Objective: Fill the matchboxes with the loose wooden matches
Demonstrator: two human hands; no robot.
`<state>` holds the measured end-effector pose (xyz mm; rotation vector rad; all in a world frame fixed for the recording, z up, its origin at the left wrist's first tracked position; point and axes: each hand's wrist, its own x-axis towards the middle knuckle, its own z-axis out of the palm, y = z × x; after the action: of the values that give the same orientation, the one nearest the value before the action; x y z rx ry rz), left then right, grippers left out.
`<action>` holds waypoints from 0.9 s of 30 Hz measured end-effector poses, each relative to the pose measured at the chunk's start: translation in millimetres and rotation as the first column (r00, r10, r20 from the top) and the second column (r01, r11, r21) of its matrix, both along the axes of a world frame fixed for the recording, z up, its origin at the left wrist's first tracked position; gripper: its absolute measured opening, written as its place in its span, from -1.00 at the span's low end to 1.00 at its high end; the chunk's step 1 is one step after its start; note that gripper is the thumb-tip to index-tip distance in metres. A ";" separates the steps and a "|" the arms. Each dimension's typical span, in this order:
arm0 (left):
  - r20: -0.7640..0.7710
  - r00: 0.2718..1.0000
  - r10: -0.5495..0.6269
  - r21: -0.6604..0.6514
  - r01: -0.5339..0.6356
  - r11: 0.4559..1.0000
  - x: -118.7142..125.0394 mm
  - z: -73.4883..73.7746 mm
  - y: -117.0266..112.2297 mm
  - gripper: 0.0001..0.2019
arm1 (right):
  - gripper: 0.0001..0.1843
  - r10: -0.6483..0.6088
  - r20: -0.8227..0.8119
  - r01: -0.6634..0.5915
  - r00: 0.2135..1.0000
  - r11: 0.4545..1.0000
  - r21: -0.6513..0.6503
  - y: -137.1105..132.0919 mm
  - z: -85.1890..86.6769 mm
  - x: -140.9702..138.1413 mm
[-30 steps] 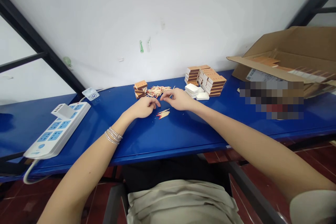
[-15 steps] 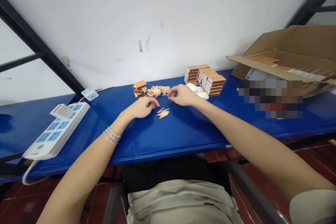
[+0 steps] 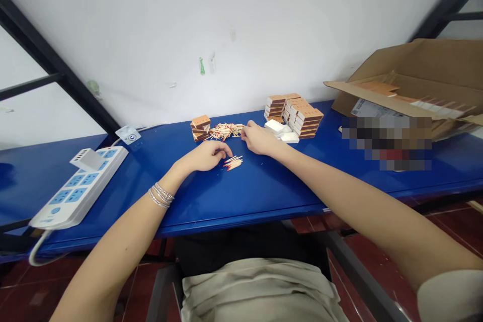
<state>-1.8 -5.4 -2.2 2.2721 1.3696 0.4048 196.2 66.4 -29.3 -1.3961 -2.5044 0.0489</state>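
Note:
My left hand (image 3: 204, 156) rests on the blue table (image 3: 264, 196) with its fingers curled, and its fingertips almost reach a small bunch of red-tipped matches (image 3: 233, 163). My right hand (image 3: 258, 140) is further back, its fingertips at the right end of a loose pile of matchsticks (image 3: 225, 131). Whatever those fingertips touch is too small to tell. Left of the pile stands a short stack of orange-brown matchboxes (image 3: 200, 128). White inner matchbox trays (image 3: 276, 127) lie just beyond my right hand, beside taller matchbox stacks (image 3: 302, 116).
A white power strip with blue sockets (image 3: 77, 187) lies at the table's left, its cable dropping over the front edge. An open cardboard box (image 3: 411, 73) holding flattened matchbox sleeves sits at the right. A white wall rises behind the table.
My right hand has shifted right, away from my left hand, and now sits beside the white trays. My left hand has stayed almost still.

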 end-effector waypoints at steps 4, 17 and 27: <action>-0.012 1.000 0.020 0.034 -0.020 0.999 -1.5 -2.0 2.5 -0.67 | -0.77 0.014 -0.103 -0.017 0.995 0.999 -0.034 -7.9 5.4 -1.8; -0.117 0.984 0.134 0.154 -0.115 0.981 -11.3 -3.8 11.3 -0.67 | -0.89 0.146 -0.688 -0.464 0.711 0.832 -0.303 -20.5 5.2 -11.4; -0.070 0.998 0.010 0.120 -0.002 0.993 -3.6 -1.7 4.1 -0.67 | -0.75 -0.010 -0.291 -0.007 0.957 0.998 -0.059 -5.7 6.4 4.0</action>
<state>-5.4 -1.2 -3.8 2.4005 1.4219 0.4227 200.1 60.7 -22.9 -1.3052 -2.2743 0.3083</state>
